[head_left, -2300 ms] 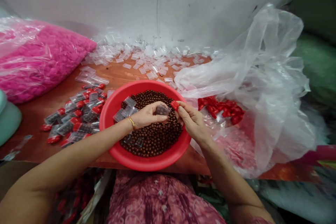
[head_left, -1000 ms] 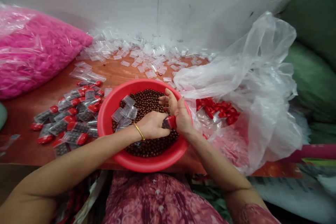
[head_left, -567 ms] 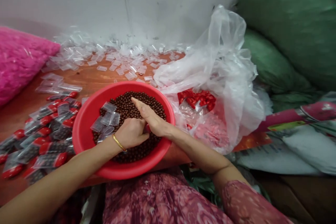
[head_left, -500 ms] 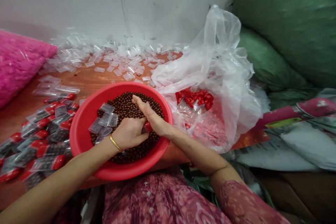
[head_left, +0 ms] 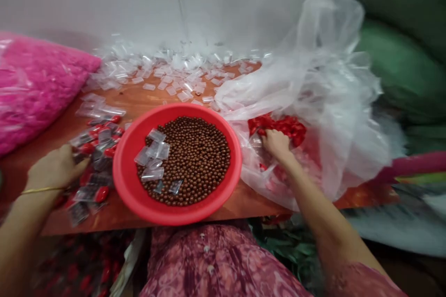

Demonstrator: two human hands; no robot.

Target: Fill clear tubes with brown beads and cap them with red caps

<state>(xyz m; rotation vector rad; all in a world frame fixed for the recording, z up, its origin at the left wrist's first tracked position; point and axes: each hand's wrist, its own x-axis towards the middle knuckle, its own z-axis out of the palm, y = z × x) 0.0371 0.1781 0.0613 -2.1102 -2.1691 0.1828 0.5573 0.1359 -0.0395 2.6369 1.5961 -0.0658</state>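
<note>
A red bowl [head_left: 127,181] of small brown beads [head_left: 198,158] sits at the table's front edge, with a few empty clear packets [head_left: 153,155] lying on the beads. My left hand [head_left: 52,169], with a gold bangle at the wrist, rests on the pile of filled red-capped packets [head_left: 99,148] left of the bowl. Its fingers are curled under and blurred. My right hand [head_left: 277,143] reaches into the clear plastic bag [head_left: 331,102] on the right. Its fingertips are bunched among the red caps [head_left: 289,125], and what they hold is hidden.
A big bag of pink pieces [head_left: 38,83] lies at the far left. Many empty clear packets [head_left: 174,72] are strewn along the wall at the back of the wooden table [head_left: 146,100]. Green sacks [head_left: 407,65] are stacked on the right.
Both hands have left the bowl. The left one went out to the packet pile on the left. The right one went into the bag of red caps.
</note>
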